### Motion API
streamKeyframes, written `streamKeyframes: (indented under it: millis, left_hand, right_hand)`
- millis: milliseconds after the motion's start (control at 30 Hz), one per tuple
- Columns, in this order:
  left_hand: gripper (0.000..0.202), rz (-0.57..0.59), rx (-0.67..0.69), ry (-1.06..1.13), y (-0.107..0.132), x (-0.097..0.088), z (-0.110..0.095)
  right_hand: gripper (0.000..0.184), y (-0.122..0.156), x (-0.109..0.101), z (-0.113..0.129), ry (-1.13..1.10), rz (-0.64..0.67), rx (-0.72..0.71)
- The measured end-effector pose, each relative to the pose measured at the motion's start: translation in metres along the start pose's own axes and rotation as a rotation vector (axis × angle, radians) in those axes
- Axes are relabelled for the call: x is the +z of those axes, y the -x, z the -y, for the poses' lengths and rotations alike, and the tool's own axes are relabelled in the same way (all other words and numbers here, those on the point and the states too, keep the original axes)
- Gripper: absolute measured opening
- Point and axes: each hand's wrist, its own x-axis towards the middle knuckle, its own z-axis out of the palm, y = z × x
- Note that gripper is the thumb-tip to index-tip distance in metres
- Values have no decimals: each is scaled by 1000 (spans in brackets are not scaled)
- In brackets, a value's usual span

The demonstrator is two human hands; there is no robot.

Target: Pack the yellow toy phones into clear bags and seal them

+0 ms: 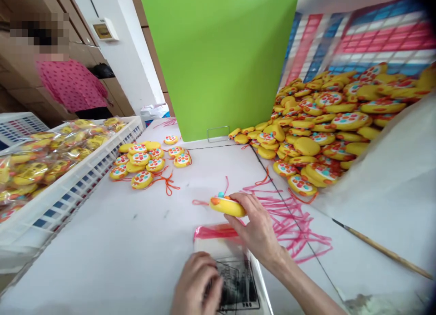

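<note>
My right hand (254, 224) grips a yellow toy phone (226, 205) with orange and blue buttons and holds it just above the white table (119, 242). A pink cord trails from the toy. My left hand (197, 285) rests with curled fingers on a stack of clear plastic bags (235, 278) with a pink zip strip, at the near edge. The toy hovers just beyond the mouth of the top bag.
A big heap of yellow toy phones (323, 129) lies at the right. A smaller group (146, 160) sits left of centre. A white crate (78, 174) of bagged toys stands at the left. Behind stand a green board (218, 56) and a person in pink (71, 83). Loose pink cords (293, 219) and a thin stick (381, 249) lie at the right.
</note>
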Motion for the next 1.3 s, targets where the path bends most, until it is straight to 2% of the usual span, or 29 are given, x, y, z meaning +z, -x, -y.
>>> streamKeyframes:
  millis: [33,67,133,167,233,300,367,467,567,733,833,933,1033,1100,1167,1233,1300]
  left_hand:
    - [10,26,77,-40,5,20,-2]
    - [17,50,100,-83,8,38,-3]
    - [32,98,38,-126,8,62,-1]
    - [36,121,-24,-105,6,67,0]
    - [40,92,-161,3,-1,62,1]
    - [47,-34,-263,121,-11,45,-1]
    - [55,-130,-298,199,-23,28,-5]
    - [49,-53,-287,296,-38,16,-10]
    - [36,14,-300,308,-41,17,-11]
    - [30,-65,-268,237,-32,26,-13]
    - [31,-69,-333,252,-29,34,-15]
    - [30,-12,-387,257,-30,41,-13]
    - [37,-21,-450,225,-29,46,-4]
    - [48,-62,-510,218,-28,48,5]
    - [57,-105,-538,202,-27,50,12]
    - [58,-159,-495,168,-28,52,15]
    - [52,-211,-387,148,-29,54,12]
  right_hand:
    - [28,0,-2,0,27,-11,-16]
    - [28,0,-5,-1,52,-15,-35]
    - [29,3,-11,-2,79,0,-60]
    - [29,6,-13,-3,75,16,-56]
    - [30,13,-15,-6,37,48,-18]
    - [30,22,-13,-8,-25,89,36]
    - [31,31,-9,-8,-105,146,77]
    - [31,42,-2,-2,-244,217,127]
    - [27,49,3,4,-359,208,161]
    - [19,56,9,5,-336,151,132]
    - [17,56,13,6,-305,183,150]
    - [17,55,7,-1,-309,247,177]
    - [21,61,-23,-33,-205,197,210]
    - [22,73,-62,-70,55,57,297]
    - [24,90,-106,-112,461,-18,419]
    - [29,109,-144,-150,601,-67,492]
    - [31,124,-166,-178,650,-67,526]
